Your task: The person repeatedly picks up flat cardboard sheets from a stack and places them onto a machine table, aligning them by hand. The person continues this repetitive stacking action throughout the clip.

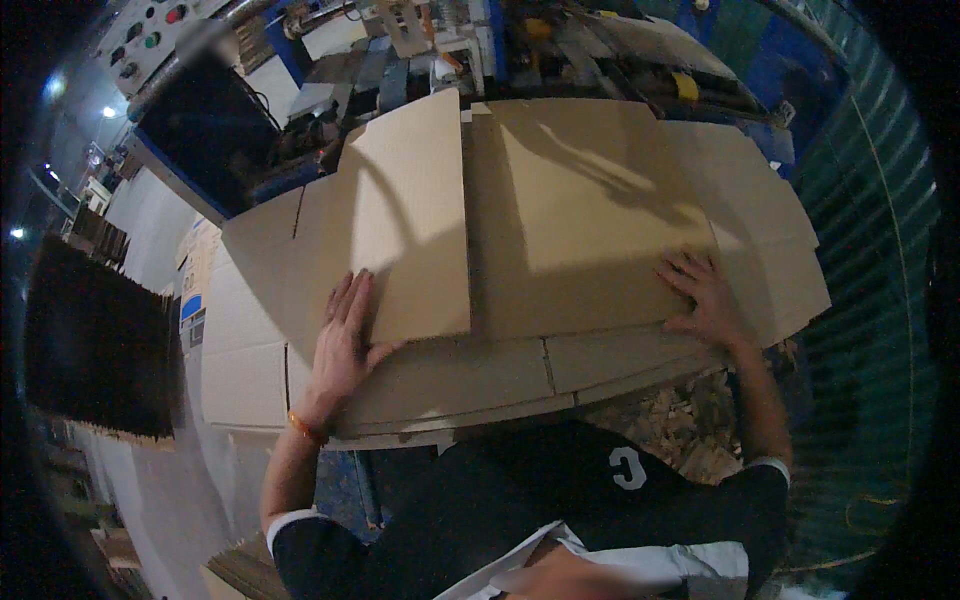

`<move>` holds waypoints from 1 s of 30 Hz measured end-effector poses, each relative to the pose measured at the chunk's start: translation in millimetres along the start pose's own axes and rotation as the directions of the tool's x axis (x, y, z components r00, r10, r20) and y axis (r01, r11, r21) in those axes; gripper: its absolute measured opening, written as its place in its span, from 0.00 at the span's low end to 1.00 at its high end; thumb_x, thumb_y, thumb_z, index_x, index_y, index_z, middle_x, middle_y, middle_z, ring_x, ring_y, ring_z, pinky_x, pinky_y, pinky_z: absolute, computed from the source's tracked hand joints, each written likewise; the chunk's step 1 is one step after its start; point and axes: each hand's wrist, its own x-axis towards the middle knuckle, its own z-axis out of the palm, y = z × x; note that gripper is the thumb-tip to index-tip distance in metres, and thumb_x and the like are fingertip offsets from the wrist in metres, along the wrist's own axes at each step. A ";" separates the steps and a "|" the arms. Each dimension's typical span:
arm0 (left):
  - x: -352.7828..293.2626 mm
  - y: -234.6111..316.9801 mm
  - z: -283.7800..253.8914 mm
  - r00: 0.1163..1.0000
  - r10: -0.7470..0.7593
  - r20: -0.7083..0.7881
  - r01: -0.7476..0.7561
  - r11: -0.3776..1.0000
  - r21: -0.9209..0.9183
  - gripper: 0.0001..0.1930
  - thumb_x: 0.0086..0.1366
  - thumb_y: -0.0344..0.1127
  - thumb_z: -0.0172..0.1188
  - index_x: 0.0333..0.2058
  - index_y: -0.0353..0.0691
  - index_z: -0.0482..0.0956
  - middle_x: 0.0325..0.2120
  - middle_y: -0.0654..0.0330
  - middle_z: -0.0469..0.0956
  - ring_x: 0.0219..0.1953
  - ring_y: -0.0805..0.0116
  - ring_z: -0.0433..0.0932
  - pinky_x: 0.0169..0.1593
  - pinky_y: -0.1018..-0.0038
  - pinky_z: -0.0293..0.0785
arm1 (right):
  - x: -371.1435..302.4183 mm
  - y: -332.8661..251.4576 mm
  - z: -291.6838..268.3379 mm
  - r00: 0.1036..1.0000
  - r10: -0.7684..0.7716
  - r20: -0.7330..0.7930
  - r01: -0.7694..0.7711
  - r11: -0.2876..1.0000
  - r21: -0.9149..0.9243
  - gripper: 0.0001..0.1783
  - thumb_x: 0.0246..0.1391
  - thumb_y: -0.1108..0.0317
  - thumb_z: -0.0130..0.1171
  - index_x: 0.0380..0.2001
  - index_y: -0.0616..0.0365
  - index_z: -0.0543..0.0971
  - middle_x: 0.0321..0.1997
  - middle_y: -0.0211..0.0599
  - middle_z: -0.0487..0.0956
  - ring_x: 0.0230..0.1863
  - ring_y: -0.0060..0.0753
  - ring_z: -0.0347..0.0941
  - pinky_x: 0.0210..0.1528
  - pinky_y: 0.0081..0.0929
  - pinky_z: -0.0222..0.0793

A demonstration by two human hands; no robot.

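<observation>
In front of me lies a stack of cardboard sheets, cut and creased like flat box blanks. On top sits a folded cardboard blank with a left panel and a right panel; a dark gap runs between them. My left hand rests on the lower left corner of the left panel, fingers stretched out and pointing away from me. My right hand lies on the lower right part of the right panel, its fingers spread. Neither hand is wrapped round anything. Shadows fall across both panels.
Beyond the cardboard stands a blue machine with rollers and metal parts. A control panel with buttons is at the far left. A dark stack of sheets stands on the left. Cardboard scraps lie below right, beside a green corrugated wall.
</observation>
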 end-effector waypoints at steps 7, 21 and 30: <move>44.6 -42.6 11.7 0.992 -0.009 -0.127 0.015 0.999 0.040 0.36 0.51 0.31 0.61 0.59 0.39 0.57 0.58 0.50 0.58 0.60 0.50 0.57 0.61 0.62 0.56 | 65.2 26.9 6.9 0.938 -0.318 -0.139 0.282 0.932 -0.229 0.40 0.35 0.45 0.63 0.55 0.45 0.69 0.63 0.34 0.63 0.64 0.43 0.54 0.64 0.47 0.45; 185.9 -78.0 67.5 0.956 -0.206 -0.210 0.258 0.929 0.266 0.12 0.58 0.38 0.51 0.37 0.42 0.79 0.40 0.52 0.75 0.42 0.54 0.74 0.51 0.51 0.63 | 182.3 102.0 33.8 0.949 -0.006 -0.315 0.037 0.995 0.092 0.24 0.57 0.57 0.49 0.54 0.57 0.67 0.51 0.44 0.70 0.50 0.43 0.67 0.50 0.41 0.65; 49.7 -46.8 25.2 0.592 -0.683 -0.428 0.545 0.731 -0.411 0.40 0.53 0.49 0.60 0.57 0.28 0.56 0.53 0.35 0.60 0.58 0.41 0.58 0.61 0.51 0.51 | 172.8 84.0 40.7 0.992 -0.045 -0.116 0.050 0.998 0.038 0.25 0.59 0.61 0.44 0.59 0.55 0.60 0.56 0.47 0.65 0.54 0.45 0.64 0.55 0.46 0.61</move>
